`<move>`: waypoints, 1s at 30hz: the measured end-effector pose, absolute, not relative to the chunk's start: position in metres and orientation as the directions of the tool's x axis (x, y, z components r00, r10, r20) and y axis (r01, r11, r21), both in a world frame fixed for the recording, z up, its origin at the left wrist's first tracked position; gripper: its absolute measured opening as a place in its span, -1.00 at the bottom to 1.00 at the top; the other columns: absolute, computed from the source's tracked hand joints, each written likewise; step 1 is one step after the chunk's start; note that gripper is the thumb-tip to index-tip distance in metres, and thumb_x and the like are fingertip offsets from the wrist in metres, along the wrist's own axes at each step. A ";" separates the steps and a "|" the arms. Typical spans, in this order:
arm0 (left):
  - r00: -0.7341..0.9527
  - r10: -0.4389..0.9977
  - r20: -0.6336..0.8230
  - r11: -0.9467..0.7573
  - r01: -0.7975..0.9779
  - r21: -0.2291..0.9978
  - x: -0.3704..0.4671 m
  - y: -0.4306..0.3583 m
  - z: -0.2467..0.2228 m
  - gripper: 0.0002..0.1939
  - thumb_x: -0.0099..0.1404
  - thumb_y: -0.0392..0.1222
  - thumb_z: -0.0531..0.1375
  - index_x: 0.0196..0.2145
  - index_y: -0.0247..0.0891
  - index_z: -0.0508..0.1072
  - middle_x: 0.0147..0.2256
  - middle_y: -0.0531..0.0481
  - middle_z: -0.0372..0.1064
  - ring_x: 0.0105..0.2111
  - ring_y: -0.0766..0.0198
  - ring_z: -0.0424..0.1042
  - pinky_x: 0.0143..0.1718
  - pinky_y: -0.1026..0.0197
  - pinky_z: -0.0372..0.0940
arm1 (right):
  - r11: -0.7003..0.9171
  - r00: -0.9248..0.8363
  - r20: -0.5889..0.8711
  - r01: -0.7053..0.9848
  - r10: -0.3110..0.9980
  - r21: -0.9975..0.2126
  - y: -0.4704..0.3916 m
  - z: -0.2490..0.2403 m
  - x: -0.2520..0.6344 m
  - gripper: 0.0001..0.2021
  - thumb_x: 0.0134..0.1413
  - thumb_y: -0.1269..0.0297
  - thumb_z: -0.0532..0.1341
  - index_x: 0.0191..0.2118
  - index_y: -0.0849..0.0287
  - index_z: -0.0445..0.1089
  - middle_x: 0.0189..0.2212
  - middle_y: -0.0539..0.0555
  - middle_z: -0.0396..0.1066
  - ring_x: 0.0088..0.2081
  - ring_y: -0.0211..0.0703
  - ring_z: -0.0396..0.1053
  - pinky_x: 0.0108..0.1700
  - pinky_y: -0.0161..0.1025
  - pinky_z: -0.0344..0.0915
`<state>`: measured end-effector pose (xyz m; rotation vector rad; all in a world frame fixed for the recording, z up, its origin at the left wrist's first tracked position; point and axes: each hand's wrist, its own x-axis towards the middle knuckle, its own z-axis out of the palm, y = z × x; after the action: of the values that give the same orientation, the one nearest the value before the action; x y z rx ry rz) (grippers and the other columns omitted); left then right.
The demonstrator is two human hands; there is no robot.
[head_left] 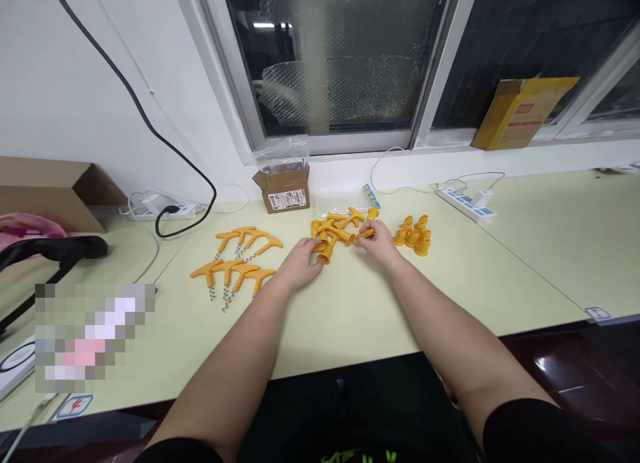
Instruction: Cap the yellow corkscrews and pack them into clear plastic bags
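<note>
A loose pile of yellow plastic parts, some cone-shaped and some with T handles, lies in the middle of the pale table. At its left edge, my left hand has its fingers closed around a yellow part. On the right side of the pile, my right hand pinches another yellow part. Several yellow corkscrew handles with metal spirals lie in two rows to the left. Several yellow cone-shaped bases stand grouped to the right.
An open cardboard box stands against the wall behind the pile. Power strips with cables lie at both sides. A black cable hangs at the left; a yellow box leans against the window.
</note>
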<state>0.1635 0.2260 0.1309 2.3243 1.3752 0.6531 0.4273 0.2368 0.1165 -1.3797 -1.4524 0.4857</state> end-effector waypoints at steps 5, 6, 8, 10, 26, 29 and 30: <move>0.314 0.889 0.333 -0.456 0.530 0.715 0.174 0.218 0.141 -0.56 0.31 -0.07 0.26 0.11 -0.22 0.46 0.14 -0.21 0.40 0.21 -0.04 0.38 0.31 -0.11 0.24 | 0.547 0.080 0.612 0.370 0.787 -0.751 0.223 0.129 0.419 -0.87 0.06 0.19 0.35 -0.28 0.10 0.49 -0.25 0.07 0.32 -0.19 -0.06 0.39 -0.08 -0.07 0.40; 0.312 0.895 0.320 -0.434 0.433 0.790 0.177 0.216 0.142 -0.56 0.32 -0.03 0.27 0.10 -0.21 0.45 0.14 -0.20 0.41 0.20 -0.03 0.39 0.29 -0.11 0.26 | 0.585 0.033 0.629 0.334 0.777 -0.739 0.218 0.131 0.414 -0.86 0.08 0.18 0.35 -0.27 0.10 0.51 -0.25 0.07 0.31 -0.19 -0.06 0.40 -0.09 -0.07 0.41; 0.359 0.898 0.255 -0.339 0.191 0.921 0.186 0.211 0.142 -0.55 0.34 0.03 0.28 0.10 -0.21 0.43 0.13 -0.20 0.42 0.17 0.00 0.42 0.23 -0.09 0.32 | 0.647 -0.072 0.659 0.295 0.748 -0.703 0.208 0.133 0.401 -0.86 0.11 0.19 0.36 -0.22 0.10 0.55 -0.25 0.07 0.31 -0.19 -0.07 0.40 -0.08 -0.07 0.42; 0.411 0.891 0.194 -0.208 -0.012 0.978 0.194 0.207 0.141 -0.52 0.33 0.06 0.31 0.10 -0.21 0.40 0.08 -0.19 0.44 0.08 0.05 0.47 0.16 -0.07 0.39 | 0.693 -0.175 0.674 0.274 0.718 -0.667 0.199 0.135 0.389 -0.86 0.14 0.22 0.34 -0.19 0.09 0.57 -0.25 0.07 0.32 -0.19 -0.08 0.40 -0.06 -0.07 0.42; 0.196 0.962 0.189 -0.173 -0.099 0.980 0.186 0.215 0.148 -0.51 -0.01 -0.04 0.53 -0.17 -0.27 0.52 -0.15 -0.09 0.55 -0.17 0.18 0.54 -0.06 0.14 0.42 | 0.183 0.035 0.181 -0.064 0.983 -0.981 0.206 0.147 0.407 -0.42 0.08 -0.20 0.28 0.11 0.01 0.25 -0.49 -0.08 0.36 -0.49 -0.18 0.33 -0.43 -0.23 0.34; 0.173 0.967 0.187 -0.155 -0.182 0.971 0.185 0.218 0.147 -0.44 -0.01 -0.03 0.54 -0.12 -0.28 0.50 -0.13 -0.12 0.57 -0.12 0.16 0.55 0.03 0.10 0.41 | -0.039 -0.123 -0.024 -0.115 0.992 -0.993 0.204 0.144 0.405 -0.52 0.09 -0.26 0.26 -0.19 0.09 0.36 -0.61 -0.11 0.24 -0.62 -0.27 0.18 -0.59 -0.30 0.17; 0.156 0.971 0.178 -0.146 -0.200 0.969 0.185 0.219 0.147 -0.41 -0.02 -0.02 0.55 -0.09 -0.28 0.48 -0.14 -0.11 0.57 -0.15 0.18 0.55 0.00 0.10 0.42 | -0.080 -0.174 -0.059 -0.115 0.983 -0.990 0.203 0.143 0.403 -0.52 0.07 -0.27 0.28 -0.25 0.10 0.35 -0.61 -0.11 0.24 -0.63 -0.30 0.15 -0.60 -0.31 0.15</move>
<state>0.1847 0.2187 0.1466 1.2615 0.8608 1.2788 0.4030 0.2031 0.1432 -1.0821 -1.2065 1.4417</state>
